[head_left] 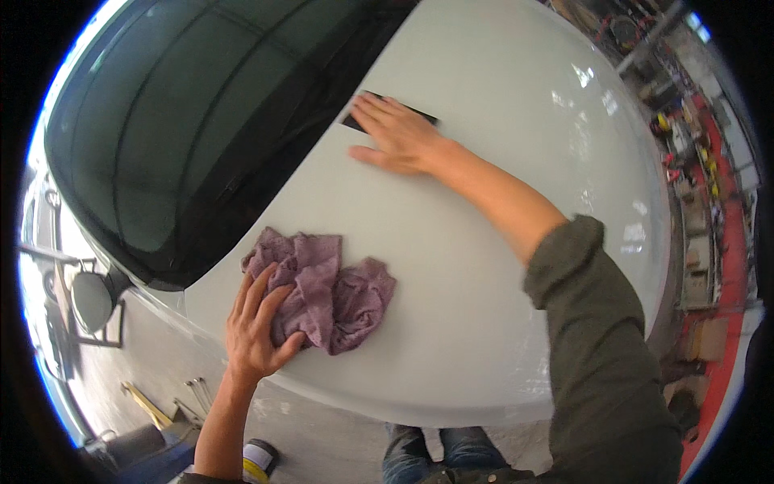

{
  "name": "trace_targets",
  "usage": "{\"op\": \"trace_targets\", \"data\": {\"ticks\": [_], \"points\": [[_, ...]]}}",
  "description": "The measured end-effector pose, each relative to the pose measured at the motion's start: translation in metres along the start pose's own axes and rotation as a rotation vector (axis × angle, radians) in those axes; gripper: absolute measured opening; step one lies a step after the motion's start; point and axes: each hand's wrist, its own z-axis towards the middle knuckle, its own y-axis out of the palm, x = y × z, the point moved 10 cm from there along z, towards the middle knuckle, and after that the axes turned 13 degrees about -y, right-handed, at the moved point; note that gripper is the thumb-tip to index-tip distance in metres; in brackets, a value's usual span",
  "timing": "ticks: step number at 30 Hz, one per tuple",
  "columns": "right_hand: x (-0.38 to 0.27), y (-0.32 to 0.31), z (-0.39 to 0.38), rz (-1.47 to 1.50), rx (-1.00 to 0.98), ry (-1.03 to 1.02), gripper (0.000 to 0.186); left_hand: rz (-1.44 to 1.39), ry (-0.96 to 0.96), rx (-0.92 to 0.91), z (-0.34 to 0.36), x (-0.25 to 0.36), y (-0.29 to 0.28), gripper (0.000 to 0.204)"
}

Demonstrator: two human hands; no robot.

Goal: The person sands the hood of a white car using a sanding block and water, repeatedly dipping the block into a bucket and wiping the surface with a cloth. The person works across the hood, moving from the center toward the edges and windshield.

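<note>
My left hand [256, 327] rests at the near left side of a crumpled purple cloth [310, 290] lying on the white car hood [484, 242]. Its fingers are apart and lie over the cloth's edge. Farther off, my right hand [395, 133] lies flat on a thin black sheet [353, 123] on the hood, beside the windshield's lower edge. The fingers of that hand stretch out with the thumb held away. Most of the black sheet is hidden under the hand, so its kind cannot be told; a corner shows past the wrist.
The dark windshield [161, 121] fills the far left, with a side mirror [93, 302] below it. Shelves of tools and parts [697, 234] line the right side. On the floor at lower left are a yellow bar [147, 405] and a yellow-banded container [258, 460].
</note>
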Motion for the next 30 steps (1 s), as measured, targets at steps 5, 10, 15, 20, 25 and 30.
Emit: {"op": "trace_targets", "data": {"ticks": [5,10,15,20,25,30], "points": [[0.016,0.001,-0.049,0.055,0.033,-0.051,0.09,-0.033,0.022,0.019,0.002,-0.003,0.003,0.07],[0.061,-0.053,-0.287,0.062,-0.02,0.149,0.077,0.007,-0.004,0.017,-0.007,-0.009,-0.006,0.068],[0.043,-0.055,-0.296,0.041,0.005,0.246,0.082,-0.023,0.015,0.008,-0.007,-0.005,-0.001,0.066],[0.002,-0.017,-0.098,0.117,-0.012,0.058,0.089,-0.008,0.033,0.008,-0.005,-0.003,0.0,0.064],[0.003,0.016,0.009,0.087,0.051,0.051,0.102,-0.071,0.038,0.026,0.005,0.009,0.0,0.066],[-0.016,0.025,0.031,0.131,0.048,0.0,0.101,-0.057,0.003,0.031,-0.011,-0.017,-0.004,0.068]]}}
